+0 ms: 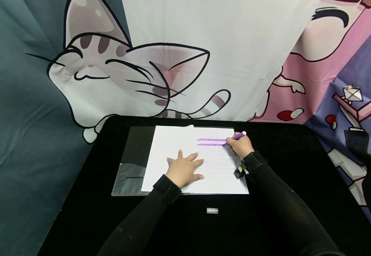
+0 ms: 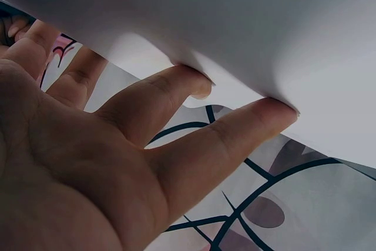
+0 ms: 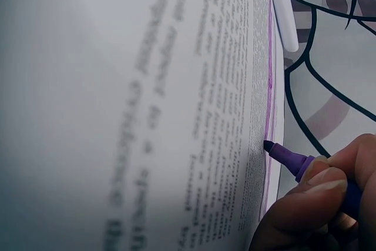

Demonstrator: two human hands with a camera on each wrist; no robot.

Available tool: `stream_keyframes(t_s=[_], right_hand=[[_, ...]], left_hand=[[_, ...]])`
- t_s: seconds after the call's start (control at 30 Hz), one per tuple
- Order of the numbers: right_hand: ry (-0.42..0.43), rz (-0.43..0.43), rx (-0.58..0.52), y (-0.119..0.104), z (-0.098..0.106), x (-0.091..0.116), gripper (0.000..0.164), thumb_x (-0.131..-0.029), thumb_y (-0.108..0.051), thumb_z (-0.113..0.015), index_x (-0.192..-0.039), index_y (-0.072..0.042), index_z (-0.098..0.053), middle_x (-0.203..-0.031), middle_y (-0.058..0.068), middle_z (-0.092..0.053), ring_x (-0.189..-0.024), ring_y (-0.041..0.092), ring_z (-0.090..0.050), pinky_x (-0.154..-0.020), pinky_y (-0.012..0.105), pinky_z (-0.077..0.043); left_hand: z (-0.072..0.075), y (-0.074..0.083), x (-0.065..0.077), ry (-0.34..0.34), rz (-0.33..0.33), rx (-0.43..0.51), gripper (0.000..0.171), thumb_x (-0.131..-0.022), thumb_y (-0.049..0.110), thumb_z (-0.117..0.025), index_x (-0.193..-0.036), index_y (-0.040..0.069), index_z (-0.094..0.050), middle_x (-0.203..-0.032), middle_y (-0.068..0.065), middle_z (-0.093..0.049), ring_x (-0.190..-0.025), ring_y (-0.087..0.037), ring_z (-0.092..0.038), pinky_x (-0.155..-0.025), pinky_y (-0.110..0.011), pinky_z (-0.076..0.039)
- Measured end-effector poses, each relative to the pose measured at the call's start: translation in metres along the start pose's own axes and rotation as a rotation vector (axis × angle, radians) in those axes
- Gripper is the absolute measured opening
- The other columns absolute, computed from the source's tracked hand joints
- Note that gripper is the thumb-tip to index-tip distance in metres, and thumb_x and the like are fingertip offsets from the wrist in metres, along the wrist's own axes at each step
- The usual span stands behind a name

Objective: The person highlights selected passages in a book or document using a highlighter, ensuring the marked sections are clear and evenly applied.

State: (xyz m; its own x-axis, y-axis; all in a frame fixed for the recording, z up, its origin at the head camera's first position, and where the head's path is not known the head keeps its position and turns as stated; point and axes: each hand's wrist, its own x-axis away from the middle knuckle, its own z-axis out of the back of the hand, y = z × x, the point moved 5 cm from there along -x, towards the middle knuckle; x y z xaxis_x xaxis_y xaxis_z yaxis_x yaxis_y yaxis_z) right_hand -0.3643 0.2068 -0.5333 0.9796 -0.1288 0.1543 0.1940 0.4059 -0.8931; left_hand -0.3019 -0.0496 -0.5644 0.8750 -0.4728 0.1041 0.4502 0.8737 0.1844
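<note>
My right hand (image 1: 243, 146) pinches a purple marker (image 3: 286, 160) with a dark tip between thumb and fingers. The tip meets the printed page (image 1: 216, 164) at the right end of the lower of two purple lines (image 1: 211, 144), seen in the head view. In the right wrist view, a purple line (image 3: 269, 74) runs along rows of small print. My left hand (image 1: 184, 171) rests with spread fingers on the blank white sheet (image 1: 159, 161) left of the text. Its fingertips touch the paper in the left wrist view.
A clear plastic folder (image 1: 129, 183) lies under the sheets and shows at the left. A small white cap-like cylinder (image 1: 212, 211) lies nearer to me on the black table (image 1: 185, 231). Cartoon-printed cloth (image 1: 185, 21) hangs behind the table's far edge.
</note>
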Motion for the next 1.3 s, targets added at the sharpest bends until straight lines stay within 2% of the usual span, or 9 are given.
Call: stream_keyframes(t_s=[0.13, 0.3, 0.53, 0.73, 0.87, 1.3], right_hand=[[-0.002, -0.003, 0.017, 0.002, 0.002, -0.002, 0.018, -0.102, -0.008, -0.066, -0.088, -0.007, -0.054, -0.062, -0.002, -0.061, -0.054, 0.009, -0.054, -0.052, 0.022, -0.047], [0.017, -0.017, 0.025, 0.006, 0.003, -0.006, 0.018, -0.100, -0.009, -0.067, -0.087, -0.007, -0.054, -0.061, -0.002, -0.061, -0.052, 0.009, -0.054, -0.051, 0.023, -0.047], [-0.017, -0.006, 0.037, 0.005, 0.000, -0.008, 0.016, -0.101, -0.009, -0.066, -0.089, -0.007, -0.055, -0.063, -0.002, -0.062, -0.054, 0.010, -0.055, -0.053, 0.023, -0.047], [-0.002, 0.001, 0.046, 0.003, 0.007, -0.003, 0.017, -0.102, -0.008, -0.066, -0.089, -0.007, -0.055, -0.064, 0.001, -0.064, -0.055, 0.011, -0.055, -0.052, 0.023, -0.046], [-0.012, 0.000, 0.052, 0.006, 0.008, -0.005, 0.016, -0.102, -0.010, -0.066, -0.089, -0.007, -0.055, -0.063, -0.001, -0.064, -0.054, 0.011, -0.056, -0.052, 0.023, -0.046], [0.007, -0.032, 0.020, 0.011, 0.010, -0.010, 0.021, -0.101, -0.009, -0.067, -0.087, -0.008, -0.052, -0.062, -0.001, -0.063, -0.054, 0.012, -0.055, -0.053, 0.023, -0.048]], left_hand=[[-0.008, -0.004, -0.005, 0.010, -0.010, -0.027, 0.073, -0.098, 0.073, -0.075, -0.164, 0.046, -0.059, -0.182, 0.008, -0.048, -0.163, -0.066, -0.040, -0.107, -0.097, -0.043], [-0.008, -0.005, -0.005, 0.011, -0.015, -0.006, 0.074, -0.098, 0.073, -0.075, -0.165, 0.045, -0.059, -0.182, 0.007, -0.047, -0.163, -0.067, -0.038, -0.108, -0.099, -0.041], [0.005, -0.002, 0.003, -0.013, 0.005, -0.043, 0.073, -0.098, 0.073, -0.075, -0.164, 0.045, -0.060, -0.181, 0.008, -0.048, -0.162, -0.066, -0.042, -0.107, -0.096, -0.045], [-0.013, -0.008, -0.009, 0.010, -0.019, -0.011, 0.077, -0.096, 0.076, -0.075, -0.164, 0.045, -0.060, -0.182, 0.008, -0.047, -0.163, -0.068, -0.036, -0.108, -0.098, -0.041], [-0.017, -0.009, -0.011, 0.014, -0.023, -0.015, 0.076, -0.096, 0.076, -0.075, -0.164, 0.046, -0.060, -0.182, 0.009, -0.046, -0.163, -0.068, -0.036, -0.107, -0.099, -0.041], [0.000, -0.002, -0.002, 0.015, -0.021, -0.038, 0.072, -0.097, 0.073, -0.075, -0.163, 0.046, -0.061, -0.180, 0.007, -0.050, -0.160, -0.067, -0.043, -0.105, -0.097, -0.046]])
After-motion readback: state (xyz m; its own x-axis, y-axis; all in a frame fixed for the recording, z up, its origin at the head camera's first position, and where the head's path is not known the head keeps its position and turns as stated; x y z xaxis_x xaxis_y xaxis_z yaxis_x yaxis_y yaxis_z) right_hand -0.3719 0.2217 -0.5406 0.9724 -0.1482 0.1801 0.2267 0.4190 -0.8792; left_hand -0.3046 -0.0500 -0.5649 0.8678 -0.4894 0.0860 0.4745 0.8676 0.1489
